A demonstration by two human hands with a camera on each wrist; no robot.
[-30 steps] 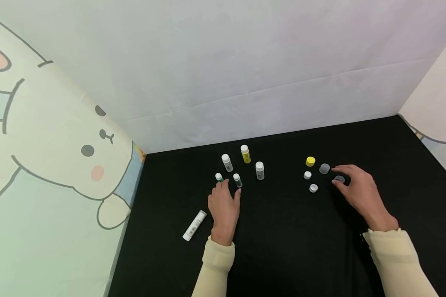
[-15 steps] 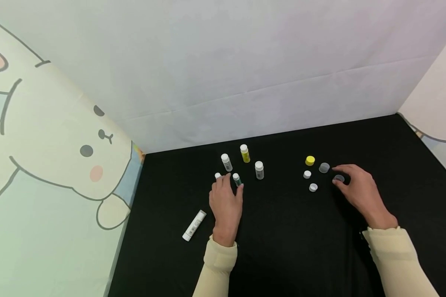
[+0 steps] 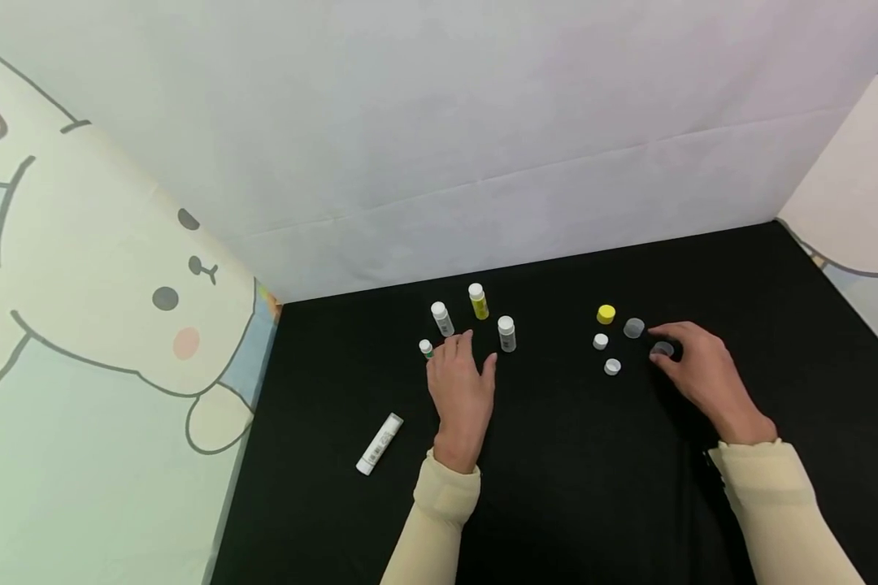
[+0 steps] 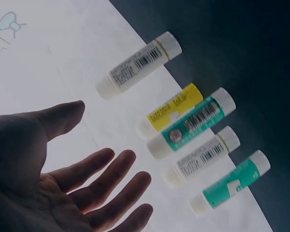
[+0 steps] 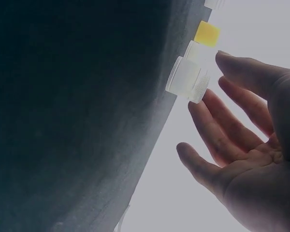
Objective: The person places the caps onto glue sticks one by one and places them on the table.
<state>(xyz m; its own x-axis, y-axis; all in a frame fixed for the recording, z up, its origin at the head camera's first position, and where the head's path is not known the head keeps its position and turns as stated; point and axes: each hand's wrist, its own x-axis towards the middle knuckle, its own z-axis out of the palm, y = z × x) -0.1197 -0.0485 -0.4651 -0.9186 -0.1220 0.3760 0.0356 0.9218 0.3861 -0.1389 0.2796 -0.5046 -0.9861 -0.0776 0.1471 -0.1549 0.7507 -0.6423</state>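
My left hand (image 3: 459,390) hovers over several upright glue sticks, fingers spread. In the head view, a green glue stick (image 3: 427,349) peeks out beside its fingers, and the other green one is hidden under the hand. A white glue stick (image 3: 444,322), a yellow one (image 3: 480,304) and a second white one (image 3: 507,335) stand just beyond. The left wrist view shows all of them, with the nearer green glue stick (image 4: 191,124) apart from the fingertips. My right hand (image 3: 698,370) is by two clear caps, thumb and forefinger parted around the nearer clear cap (image 3: 662,349).
A yellow cap (image 3: 606,314), a small white cap (image 3: 600,341) and an upturned white cap (image 3: 612,366) lie left of the right hand. A white tube (image 3: 380,444) lies flat on the black tabletop (image 3: 571,487) at left. A pale cloth wall (image 3: 483,162) rises behind.
My left hand has moved right and slightly forward, covering the right-hand green glue stick and uncovering part of the left one. My right hand has stayed by the clear caps.
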